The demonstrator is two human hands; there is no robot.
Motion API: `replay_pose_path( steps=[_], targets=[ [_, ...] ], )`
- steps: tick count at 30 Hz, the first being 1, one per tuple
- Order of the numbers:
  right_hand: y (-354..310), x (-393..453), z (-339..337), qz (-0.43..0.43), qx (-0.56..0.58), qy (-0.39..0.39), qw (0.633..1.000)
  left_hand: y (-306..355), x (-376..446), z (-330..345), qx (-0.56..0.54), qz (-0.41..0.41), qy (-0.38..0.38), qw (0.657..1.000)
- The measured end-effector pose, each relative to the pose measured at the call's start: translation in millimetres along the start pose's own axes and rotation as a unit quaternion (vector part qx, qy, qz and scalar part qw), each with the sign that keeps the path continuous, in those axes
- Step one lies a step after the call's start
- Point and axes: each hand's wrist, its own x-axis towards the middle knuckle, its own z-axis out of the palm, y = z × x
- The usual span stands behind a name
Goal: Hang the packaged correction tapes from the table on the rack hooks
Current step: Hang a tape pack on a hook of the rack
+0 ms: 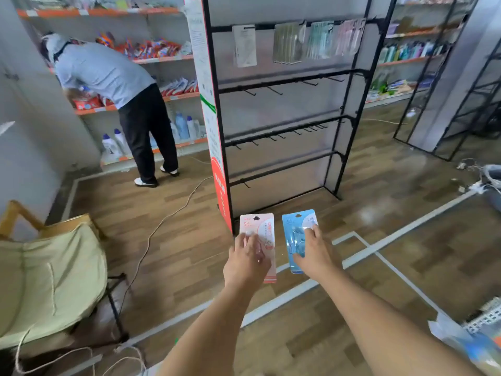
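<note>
Left hand: my left hand pinches the pink packaged correction tape low on its card, so the hang hole at the top stays free.
Right hand: my right hand grips the blue packaged correction tape the same way, fingers curled over the blister.
Where they are: I hold both cards upright, side by side in mid-air, well short of the rack.
Rack hooks: the top row already carries hanging packs; I judge the bare hooks on the row below the likeliest target.
Table: only its corner shows at lower right.
</note>
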Motion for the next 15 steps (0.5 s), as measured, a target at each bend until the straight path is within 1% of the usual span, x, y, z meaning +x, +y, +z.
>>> replay_pose_path(
  steps=[3, 8, 12, 15],
  targets=[
    [9, 44, -12, 0.023, -0.001, 0.028, 0.999, 15, 52, 5, 0.002, 0.036, -0.003, 0.999],
    [20, 106, -31, 0.066, -0.001, 0.046, 0.997, 38, 134, 7, 0.02, 0.079, -0.016, 0.997],
    [33, 139, -44, 0.105, -0.018, 0.037, 0.994, 59, 181, 16, 0.033, 0.102, -0.031, 0.994],
    [48, 166, -55, 0.116, -0.026, 0.032, 0.992, 77, 213, 26, 0.043, 0.117, -0.042, 0.991]
  ],
)
